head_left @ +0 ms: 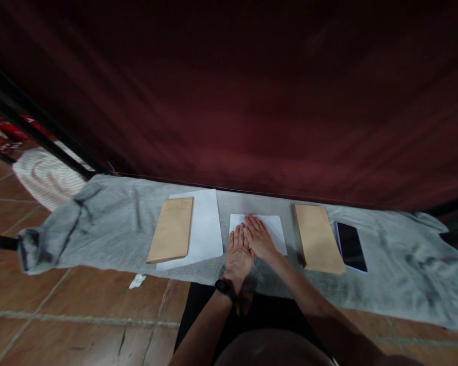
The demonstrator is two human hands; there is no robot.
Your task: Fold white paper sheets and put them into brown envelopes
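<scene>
A white sheet of paper, looking folded, lies on the grey cloth in front of me. My left hand, with a black watch on its wrist, presses flat on the paper's left part, fingers stretched out. Right beside it, my right hand also lies flat on the paper, its fingertips touching or slightly over the left fingers. Neither hand grasps anything. To the left, a brown envelope stack rests on larger white sheets. On the right lies another stack of brown envelopes.
A phone with a dark screen lies right of the right-hand stack. The grey cloth covers a long, narrow surface. Behind it hangs a dark red curtain. A white scrap lies on the tiled floor, and black metal bars stand at left.
</scene>
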